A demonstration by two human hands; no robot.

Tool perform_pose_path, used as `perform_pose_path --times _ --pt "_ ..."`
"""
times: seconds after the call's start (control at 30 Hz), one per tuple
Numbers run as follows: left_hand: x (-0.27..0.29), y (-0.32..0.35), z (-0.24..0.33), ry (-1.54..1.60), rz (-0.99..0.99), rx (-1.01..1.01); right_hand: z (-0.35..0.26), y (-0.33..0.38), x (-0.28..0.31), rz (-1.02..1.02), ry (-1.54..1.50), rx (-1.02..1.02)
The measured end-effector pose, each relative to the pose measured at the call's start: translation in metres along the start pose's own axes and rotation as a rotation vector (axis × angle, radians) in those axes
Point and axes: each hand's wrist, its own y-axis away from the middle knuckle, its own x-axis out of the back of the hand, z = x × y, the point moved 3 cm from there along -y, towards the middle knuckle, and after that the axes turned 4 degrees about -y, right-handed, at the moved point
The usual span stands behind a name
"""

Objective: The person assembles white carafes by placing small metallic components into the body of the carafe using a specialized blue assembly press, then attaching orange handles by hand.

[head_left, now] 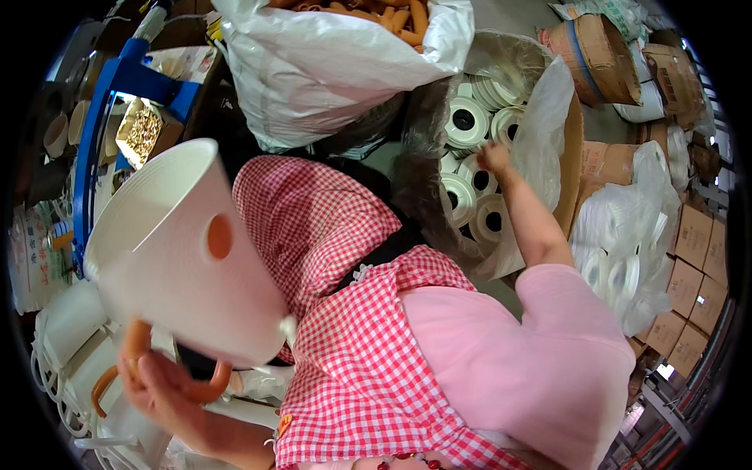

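Observation:
My left hand [160, 384], at the lower left, is closed round the orange curved handle [213, 385] of a large white plastic jug [196, 290]. The jug lies tilted, its wide open mouth facing the upper left; a round orange spot shows on its wall and a small white knob near its narrower end. At the upper right, my right hand [495, 159] reaches into a bag-lined carton. Its fingers are curled at the edge of a white round lid [479, 176] with a dark centre hole; their tips are partly hidden. Several similar lids [462, 121] are stacked around it.
A white sack [329, 74] of orange handles [392, 19] stands ahead. Left of it are a blue machine frame [98, 149] and a box of small brass-coloured parts [141, 131]. More white jugs [70, 321] lie at lower left. Bagged white parts [619, 243] and cartons [693, 235] are at right.

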Motion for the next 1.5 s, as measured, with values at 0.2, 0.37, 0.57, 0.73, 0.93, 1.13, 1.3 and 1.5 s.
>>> perform_pose_path --times 0.2,0.37,0.57,0.73,0.93,1.13,1.3,1.5 --pt "-0.052 0.02 -0.046 -0.042 -0.068 -0.027 0.072 0.021 -0.02 0.1 0.625 0.451" --pt "-0.039 0.024 -0.035 -0.077 -0.137 -0.057 0.08 -0.029 -0.103 -0.358 0.558 0.118" --pt "-0.022 0.039 -0.059 0.025 -0.07 0.153 0.06 -0.013 -0.075 -0.689 0.761 0.257" --pt "-0.022 0.059 -0.068 -0.018 0.008 0.14 -0.159 0.132 -0.017 -0.445 1.144 0.887" --pt "0.002 0.093 -0.083 -0.019 0.22 0.031 -0.286 0.222 -0.105 -0.915 -0.2 0.805" --pt "0.012 0.11 -0.101 -0.011 0.311 0.032 -0.257 0.23 -0.263 -0.262 0.035 1.342" --pt "0.018 0.102 -0.106 0.041 0.302 0.106 -0.254 0.306 -0.238 -0.635 0.472 1.84" --pt "0.011 0.097 -0.108 0.073 0.269 0.031 -0.344 0.258 -0.246 -0.532 0.088 1.164"
